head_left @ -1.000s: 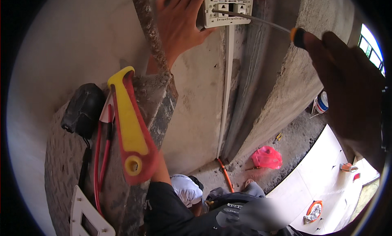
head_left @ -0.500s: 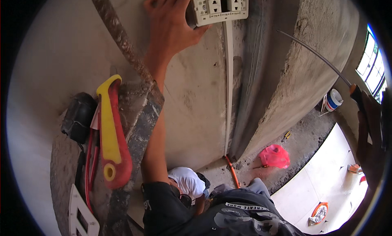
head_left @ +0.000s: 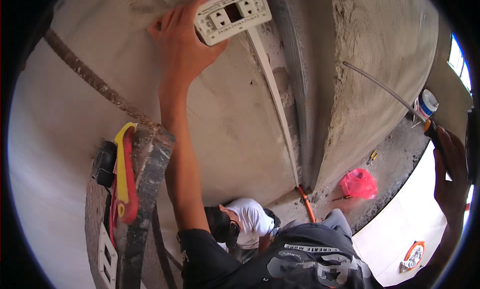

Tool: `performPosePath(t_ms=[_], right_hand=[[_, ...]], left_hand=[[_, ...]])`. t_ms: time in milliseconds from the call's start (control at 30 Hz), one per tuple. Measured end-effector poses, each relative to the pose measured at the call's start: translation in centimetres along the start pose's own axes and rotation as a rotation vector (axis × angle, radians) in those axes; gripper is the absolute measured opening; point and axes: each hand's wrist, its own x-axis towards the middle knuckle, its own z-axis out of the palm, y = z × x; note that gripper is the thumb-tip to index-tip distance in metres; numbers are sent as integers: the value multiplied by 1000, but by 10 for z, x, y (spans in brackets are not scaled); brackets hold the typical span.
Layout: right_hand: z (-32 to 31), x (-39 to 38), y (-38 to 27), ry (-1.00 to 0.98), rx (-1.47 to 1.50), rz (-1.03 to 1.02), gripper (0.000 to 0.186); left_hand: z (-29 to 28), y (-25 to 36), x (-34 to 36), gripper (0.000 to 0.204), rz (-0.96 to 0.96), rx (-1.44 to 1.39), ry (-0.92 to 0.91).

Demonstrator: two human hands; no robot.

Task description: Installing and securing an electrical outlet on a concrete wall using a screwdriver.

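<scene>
Left hand (head_left: 182, 49): raised against the concrete wall (head_left: 235, 124), palm and fingers pressed around the left end of a white socket plate (head_left: 232, 15), holding it to the wall near the wall's top edge. The plate sits tilted, right end higher; its centre opening is dark, with an outlet on either side.

Right hand (head_left: 450, 181): at the far right, well apart from the wall, closed around the orange-and-black handle of a long screwdriver (head_left: 387, 91). The thin shaft slants up and left, its tip free in the air in front of the rough projecting column (head_left: 380, 64), touching nothing.

White cable strip (head_left: 277, 106): runs from under the plate down the wall into the corner beside the column, meeting an orange conduit (head_left: 306, 206) at floor level.

Block ledge (head_left: 145, 189), left: yellow-and-red tool (head_left: 126, 174) hangs on its edge, a black item just beside it, a white frame below.

Floor, lower right: red plastic bag (head_left: 359, 183) near the column foot; a white-and-blue can (head_left: 426, 104) further back. A person in a white shirt (head_left: 250, 219) crouches at the wall's base. Open room lies between column and right hand.
</scene>
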Motion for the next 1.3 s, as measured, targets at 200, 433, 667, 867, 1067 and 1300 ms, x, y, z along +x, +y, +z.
performPosePath(t_ms=[200,433,667,867,1067,1300], right_hand=[[20,1,11,164,-61,-69,37],[65,-15,67,47,216,-22,37],[48,45,51,205,620,-192,37],[36,95,13,326,544,-361,50],[31,115,-17,331,338,-360,46],[18,110,-40,253,72,-409,38]], left_hand=[[20,41,31,64,-4,483,-161],[40,16,18,67,-15,233,-32],[35,33,28,70,-81,368,-112],[45,30,18,72,-111,355,-47],[45,70,12,59,-249,394,72],[75,128,8,36,-1155,-2092,311]])
